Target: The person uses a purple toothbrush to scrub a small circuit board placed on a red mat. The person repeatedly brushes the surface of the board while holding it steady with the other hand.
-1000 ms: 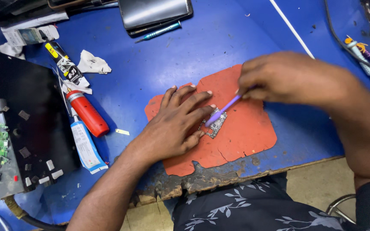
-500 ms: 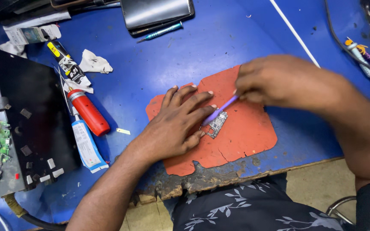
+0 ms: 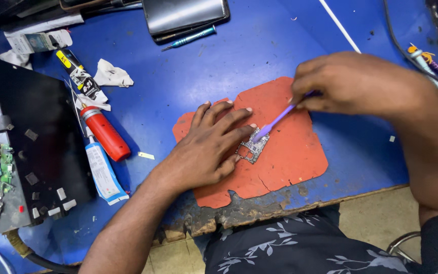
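Note:
A small metal circuit board (image 3: 253, 147) lies on a worn orange mat (image 3: 290, 157) on the blue table. My left hand (image 3: 210, 147) lies flat on the mat, its fingertips pressing the board's left edge. My right hand (image 3: 351, 83) grips a purple-handled brush (image 3: 276, 122) whose tip touches the top of the board.
Left of the mat lie a red-capped tube (image 3: 105, 133), a white-and-blue tube (image 3: 102, 172), a black-and-yellow tube (image 3: 77, 73) and crumpled tissue (image 3: 111, 75). A black tray (image 3: 31, 147) with small parts sits at far left. A dark phone (image 3: 186, 15) and a teal screwdriver (image 3: 188, 38) lie at the top. The table's front edge (image 3: 280, 208) is chipped.
My right hand and the brush shifted slightly along the board; my left hand stayed on the mat holding the board.

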